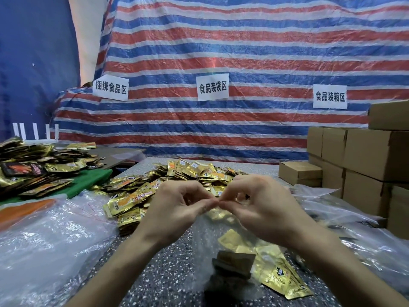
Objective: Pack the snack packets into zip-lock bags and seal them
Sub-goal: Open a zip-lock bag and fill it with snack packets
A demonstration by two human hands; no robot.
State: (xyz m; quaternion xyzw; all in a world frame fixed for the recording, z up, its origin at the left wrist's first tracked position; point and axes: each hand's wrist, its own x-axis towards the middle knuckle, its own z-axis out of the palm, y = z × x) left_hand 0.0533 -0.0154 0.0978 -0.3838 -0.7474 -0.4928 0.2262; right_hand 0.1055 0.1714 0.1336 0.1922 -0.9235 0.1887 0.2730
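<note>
Zip-lock bag (195,244) in left hand (177,207), right hand (262,210)

My speckled grey table (168,273) carries a heap of gold snack packets (177,180) at its middle. Left of the heap, a green mat (88,182) bears a second pile of packets (37,167); nearer me lie loose clear bags (44,235). Right of the heap stand stacked cardboard boxes (365,156), with more clear bags (354,229) in front of them. Nearer me than the heap lies the zip-lock bag (243,251), with packets inside.
</note>
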